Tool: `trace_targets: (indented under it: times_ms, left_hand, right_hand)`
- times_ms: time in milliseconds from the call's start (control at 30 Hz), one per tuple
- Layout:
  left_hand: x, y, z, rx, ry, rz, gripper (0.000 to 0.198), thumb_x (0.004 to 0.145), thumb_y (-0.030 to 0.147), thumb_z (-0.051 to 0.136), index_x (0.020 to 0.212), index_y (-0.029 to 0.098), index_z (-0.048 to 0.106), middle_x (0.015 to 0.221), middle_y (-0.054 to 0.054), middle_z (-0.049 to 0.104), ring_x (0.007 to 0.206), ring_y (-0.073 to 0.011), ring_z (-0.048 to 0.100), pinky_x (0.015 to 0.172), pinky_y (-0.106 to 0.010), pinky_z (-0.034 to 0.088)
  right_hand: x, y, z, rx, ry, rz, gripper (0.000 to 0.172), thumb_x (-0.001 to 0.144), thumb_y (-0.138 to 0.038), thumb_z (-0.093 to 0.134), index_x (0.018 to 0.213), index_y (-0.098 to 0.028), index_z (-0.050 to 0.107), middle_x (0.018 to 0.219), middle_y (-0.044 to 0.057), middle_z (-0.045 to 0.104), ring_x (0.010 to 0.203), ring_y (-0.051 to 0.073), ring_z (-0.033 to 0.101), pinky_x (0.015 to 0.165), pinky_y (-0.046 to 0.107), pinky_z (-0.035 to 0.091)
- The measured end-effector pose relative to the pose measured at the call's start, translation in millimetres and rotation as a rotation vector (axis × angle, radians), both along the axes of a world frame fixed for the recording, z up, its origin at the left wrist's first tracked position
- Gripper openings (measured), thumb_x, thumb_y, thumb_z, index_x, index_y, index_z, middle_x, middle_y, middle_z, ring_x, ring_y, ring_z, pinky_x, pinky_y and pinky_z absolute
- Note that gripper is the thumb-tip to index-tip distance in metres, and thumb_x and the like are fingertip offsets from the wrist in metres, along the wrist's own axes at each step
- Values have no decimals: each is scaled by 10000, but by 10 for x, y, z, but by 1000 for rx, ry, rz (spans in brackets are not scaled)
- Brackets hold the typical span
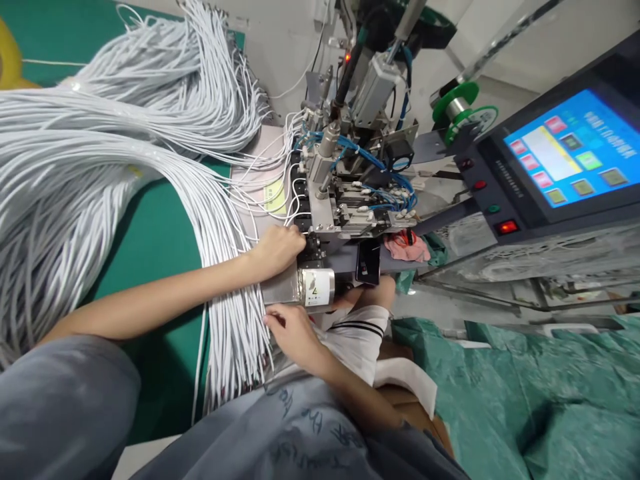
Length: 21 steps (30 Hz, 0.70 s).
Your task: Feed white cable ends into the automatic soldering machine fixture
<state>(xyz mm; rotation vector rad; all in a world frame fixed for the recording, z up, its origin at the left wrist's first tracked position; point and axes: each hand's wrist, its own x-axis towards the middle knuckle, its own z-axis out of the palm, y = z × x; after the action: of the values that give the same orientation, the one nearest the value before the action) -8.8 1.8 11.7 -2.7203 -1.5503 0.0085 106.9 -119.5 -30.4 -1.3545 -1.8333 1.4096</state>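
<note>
My left hand (280,252) is closed at the front of a soldering-type machine (327,160) with metal cylinders and blue air tubes. Its fingertips are against the machine's lower corner, and whatever they hold is hidden. Below it, my right hand (297,337) has thumb and forefinger pinched on a white cable (266,327) at the edge of a thick bundle. That bundle of white cables (225,300) hangs down beside both hands, passing under my left forearm. Several thin white cables run into black holders (300,187) on the machine.
More white cable bundles (150,73) lie on the green table (150,233). A control panel with a lit blue screen (575,150) stands right. A black phone (369,261) and pink cloth (406,247) lie near the machine. Green sheeting (525,380) covers things lower right.
</note>
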Motion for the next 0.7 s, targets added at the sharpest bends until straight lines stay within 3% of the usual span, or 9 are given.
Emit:
trace_targets:
  times_ms: [67,167,300,400,467,567,700]
  left_hand:
    - [33,-54,38,-14,-51,-46,269,818,41,362,805,63,629,742,-140,603,586,-193,593,509,-288,401]
    - [94,-170,108,-36,-222,-227,282,874,142,366,788,88,629,703,-95,583,581,-166,570,529,-282,416]
    - [134,-275,164,-142,-578,-407,345,942,300,358,933,113,648,816,-78,607,750,-155,592,688,-268,464]
    - [126,-254,141,-264,-773,-415,352,944,319,390,1136,102,589,989,-103,627,891,-158,597,801,-263,461]
    - [119,-201,94,-312,-843,-374,367,933,326,424,1175,91,569,1018,-117,628,904,-164,597,813,-273,460]
    - [114,-111,11,-332,-902,-318,308,913,272,468,1124,92,602,943,-105,637,843,-155,597,773,-274,464]
    - [93,-47,-22,-326,-954,-309,235,905,163,436,973,108,655,830,-67,610,756,-122,574,709,-237,455]
  right_hand:
    - [-35,6,-31,-7,-15,26,140,809,-291,533,741,-240,644,650,-3,645,584,162,552,578,271,399]
    - [-9,20,-9,56,-76,-2,123,808,-252,514,746,-238,619,629,5,630,550,169,535,546,289,388]
    - [190,126,145,207,-218,-41,213,807,-216,487,608,-213,561,555,29,574,509,173,495,529,314,356]
    - [441,340,272,260,-233,-148,204,792,-206,486,593,-199,531,531,9,515,493,143,452,510,293,350]
    - [587,512,325,233,-116,-279,74,779,-228,518,744,-191,571,583,-4,530,507,125,462,498,264,373]
    - [679,718,344,168,146,-436,191,714,-252,616,883,-188,553,641,-13,553,564,118,521,522,235,432]
    - [581,800,307,158,354,-554,218,676,-296,673,822,-188,553,633,-5,578,562,126,551,554,264,476]
